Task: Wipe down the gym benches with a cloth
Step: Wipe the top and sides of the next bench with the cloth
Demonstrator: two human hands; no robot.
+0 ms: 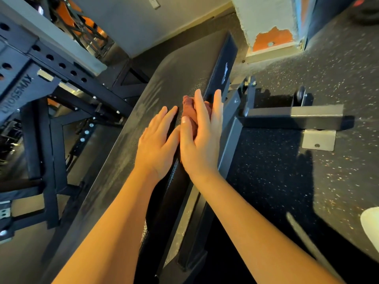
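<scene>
2 hands work the right edge of the desk [174,74], a long pad of black, pebble-grained vinyl running from the bottom middle of the frame toward the upper middle. The left hand [158,144] lies flat on the pad top, fingers straight and slightly spread. The right hand [202,140], just beside it, presses a bunched reddish-brown cloth [187,106] onto the pad's right rim at the centre of the frame. Its fingers lie straight over the cloth with the thumb alongside. Pale smears streak the pad's glossy side panel above the fingertips.

At the left of the frame stands a dark steel rack [51,58] of square tube with rows of round holes; pale letters on it read "CROSSMAX", the first ones blurred. To the right, the desk's square-tube steel foot [293,114] sits on black rubber floor [287,171] flecked with pale specks, beside a flat grey metal plate [319,139]. At the upper right, white paint peels off a pillar [266,17], baring orange.
</scene>
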